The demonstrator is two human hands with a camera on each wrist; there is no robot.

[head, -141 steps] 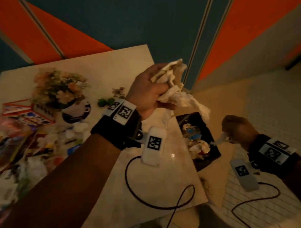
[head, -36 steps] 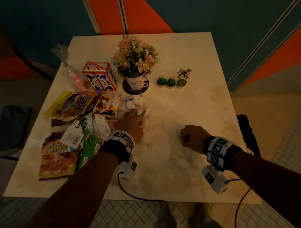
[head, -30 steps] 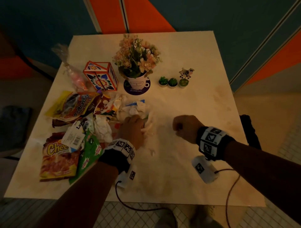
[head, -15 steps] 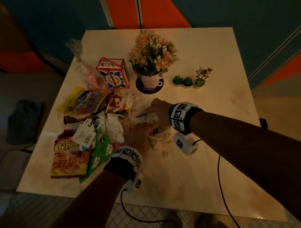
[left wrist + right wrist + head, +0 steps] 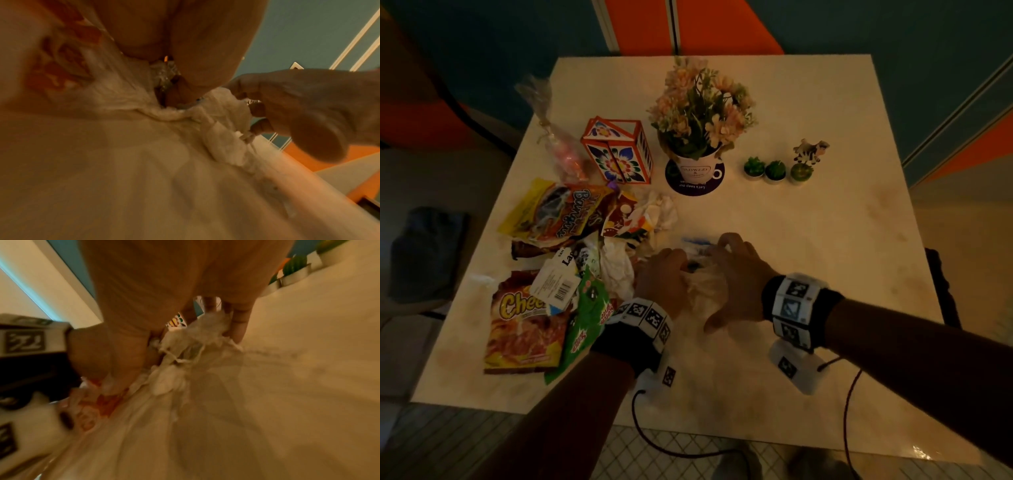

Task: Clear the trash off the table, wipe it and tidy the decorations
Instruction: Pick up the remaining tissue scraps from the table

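Observation:
A wad of crumpled white tissues lies at the middle of the cream table. My left hand grips its left side with curled fingers. My right hand closes on its right side, thumb towards me. In the left wrist view the tissues bunch between my palm and the right hand. The right wrist view shows my fingers curled against the tissues. Snack wrappers and more tissue are piled at the left. What sits under my palms is hidden.
At the back stand a flower pot on a dark coaster, a patterned box, a candy bag, three small cacti and a zebra figure. A black bag hangs past the table's right edge.
My right hand has come left from the table's middle to the tissue pile. Both hands now squeeze the tissues together. The view has tilted slightly.

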